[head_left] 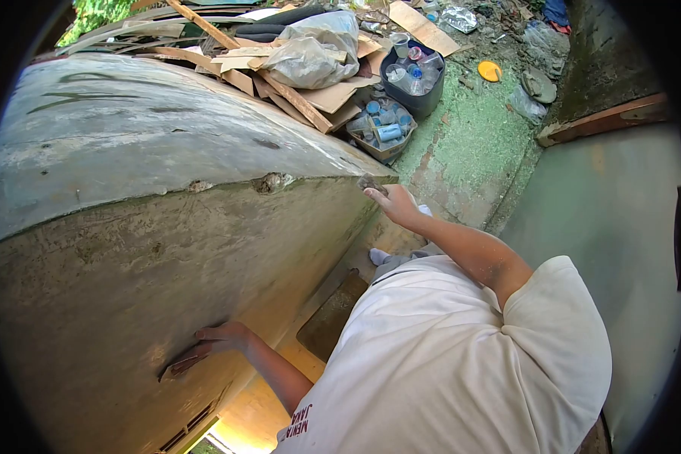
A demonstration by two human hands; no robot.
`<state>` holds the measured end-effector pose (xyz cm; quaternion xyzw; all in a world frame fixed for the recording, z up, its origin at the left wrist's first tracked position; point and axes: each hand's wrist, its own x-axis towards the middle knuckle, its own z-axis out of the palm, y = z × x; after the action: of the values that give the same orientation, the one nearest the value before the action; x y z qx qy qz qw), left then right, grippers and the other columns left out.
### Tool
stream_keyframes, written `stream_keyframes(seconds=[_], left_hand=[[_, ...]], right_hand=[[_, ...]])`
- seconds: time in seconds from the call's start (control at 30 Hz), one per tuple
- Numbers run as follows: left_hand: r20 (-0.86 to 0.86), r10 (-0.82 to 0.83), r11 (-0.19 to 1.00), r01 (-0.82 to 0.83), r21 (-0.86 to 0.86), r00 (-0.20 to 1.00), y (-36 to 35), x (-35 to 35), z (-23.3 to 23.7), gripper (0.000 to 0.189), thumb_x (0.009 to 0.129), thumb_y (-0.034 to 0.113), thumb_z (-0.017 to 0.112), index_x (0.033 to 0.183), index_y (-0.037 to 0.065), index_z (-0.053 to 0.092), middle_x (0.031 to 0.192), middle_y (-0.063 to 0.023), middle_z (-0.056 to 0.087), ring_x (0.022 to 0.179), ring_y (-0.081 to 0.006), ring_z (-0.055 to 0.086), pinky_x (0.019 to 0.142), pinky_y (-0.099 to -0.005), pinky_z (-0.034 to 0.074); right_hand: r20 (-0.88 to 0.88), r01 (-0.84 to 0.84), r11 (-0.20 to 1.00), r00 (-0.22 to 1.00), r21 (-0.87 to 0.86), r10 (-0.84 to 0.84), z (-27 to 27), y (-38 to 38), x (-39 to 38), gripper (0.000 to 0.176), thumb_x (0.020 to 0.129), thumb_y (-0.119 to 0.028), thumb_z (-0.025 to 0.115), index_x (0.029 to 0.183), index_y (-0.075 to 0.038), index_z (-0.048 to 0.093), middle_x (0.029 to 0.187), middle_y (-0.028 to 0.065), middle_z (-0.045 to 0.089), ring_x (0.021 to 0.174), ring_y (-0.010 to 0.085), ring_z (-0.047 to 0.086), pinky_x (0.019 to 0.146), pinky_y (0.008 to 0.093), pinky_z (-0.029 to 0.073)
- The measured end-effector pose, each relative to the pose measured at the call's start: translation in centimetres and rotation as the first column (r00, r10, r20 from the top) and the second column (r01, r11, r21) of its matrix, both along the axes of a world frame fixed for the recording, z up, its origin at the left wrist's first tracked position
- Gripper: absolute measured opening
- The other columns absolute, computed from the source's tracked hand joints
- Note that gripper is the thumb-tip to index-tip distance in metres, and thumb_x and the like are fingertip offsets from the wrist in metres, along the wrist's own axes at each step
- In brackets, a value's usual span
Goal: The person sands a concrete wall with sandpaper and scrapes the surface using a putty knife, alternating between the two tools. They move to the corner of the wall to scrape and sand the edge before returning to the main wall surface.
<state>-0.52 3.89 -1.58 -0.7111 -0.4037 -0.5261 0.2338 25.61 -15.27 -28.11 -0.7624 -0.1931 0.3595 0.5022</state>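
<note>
My right hand (396, 204) is closed around a small dark grey, rough-looking lump (371, 183). Its exact kind cannot be made out. The lump is by the top corner of a weathered concrete wall (113, 280), near its far end. Lower down, my left hand (216, 342) rests against the face of this same wall, fingers stretched along it. The fingertips are in shadow, and anything under them is hidden. Patches of chipped plaster (272, 182) mark the wall's upper edge.
Plastic cups and bottles fill a dark bin (425, 100) and a cardboard box (382, 148). Beside them lie wood boards (295, 98) and a plastic bag (314, 49). A yellow lid (489, 71) lies on the green-speckled ground. A greenish panel (598, 219) stands on my right.
</note>
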Motion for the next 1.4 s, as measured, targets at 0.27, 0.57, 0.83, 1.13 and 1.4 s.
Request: stream_keyframes(seconds=[0.27, 0.57, 0.83, 1.13, 1.4], left_hand=[[-0.019, -0.031, 0.999, 0.031, 0.019, 0.999, -0.2, -0.3, 0.0, 0.081, 0.101, 0.044, 0.033, 0.145, -0.012, -0.005, 0.153, -0.0273, -0.015, 0.143, -0.0372, -0.013, 0.114, -0.0471, -0.007], [0.010, 0.008, 1.000, -0.008, 0.001, 1.000, -0.2, -0.4, 0.1, 0.081, 0.101, 0.045, 0.033, 0.145, -0.012, -0.004, 0.153, -0.0272, -0.015, 0.143, -0.0373, -0.012, 0.114, -0.0473, -0.007], [-0.014, 0.007, 1.000, -0.007, 0.013, 1.000, -0.1, 0.1, -0.2, 0.080, 0.101, 0.045, 0.033, 0.145, -0.012, -0.004, 0.153, -0.0271, -0.014, 0.143, -0.0376, -0.012, 0.114, -0.0477, -0.007], [-0.014, 0.004, 1.000, -0.004, 0.030, 1.000, 0.2, 0.0, -0.1, 0.080, 0.101, 0.045, 0.033, 0.145, -0.012, -0.003, 0.154, -0.0269, -0.013, 0.144, -0.0380, -0.011, 0.114, -0.0481, -0.006], [-0.017, 0.001, 0.999, -0.001, 0.044, 1.000, 0.0, -0.2, -0.1, 0.080, 0.101, 0.045, 0.033, 0.145, -0.011, -0.002, 0.154, -0.0268, -0.012, 0.144, -0.0383, -0.011, 0.114, -0.0485, -0.006]], right_hand=[[-0.025, -0.070, 0.994, 0.997, -0.087, 0.068, -1.0, -1.7, 0.2, 0.067, 0.086, -0.062, 0.054, 0.072, 0.003, 0.062, 0.060, 0.0190, 0.056, 0.058, 0.0319, 0.056, 0.061, 0.0435, 0.043], [-0.014, -0.061, 0.997, 0.998, -0.046, 0.060, -0.1, -3.0, -0.4, 0.067, 0.084, -0.065, 0.053, 0.073, 0.000, 0.065, 0.061, 0.0184, 0.058, 0.060, 0.0351, 0.058, 0.061, 0.0444, 0.045], [0.085, -0.037, 0.999, 0.996, 0.023, 0.035, 0.8, 2.3, 0.3, 0.068, 0.085, -0.065, 0.051, 0.072, 0.000, 0.065, 0.061, 0.0188, 0.058, 0.062, 0.0349, 0.060, 0.062, 0.0444, 0.045], [-0.021, -0.037, 0.997, 0.999, -0.069, 0.036, 2.1, 0.1, 0.1, 0.067, 0.085, -0.064, 0.053, 0.070, 0.001, 0.063, 0.059, 0.0183, 0.058, 0.060, 0.0332, 0.060, 0.062, 0.0446, 0.045], [-0.032, -0.047, 0.999, 0.998, -0.015, 0.046, 4.0, -2.4, 0.2, 0.065, 0.088, -0.056, 0.055, 0.067, 0.005, 0.057, 0.054, 0.0164, 0.048, 0.052, 0.0272, 0.048, 0.056, 0.0434, 0.040]])
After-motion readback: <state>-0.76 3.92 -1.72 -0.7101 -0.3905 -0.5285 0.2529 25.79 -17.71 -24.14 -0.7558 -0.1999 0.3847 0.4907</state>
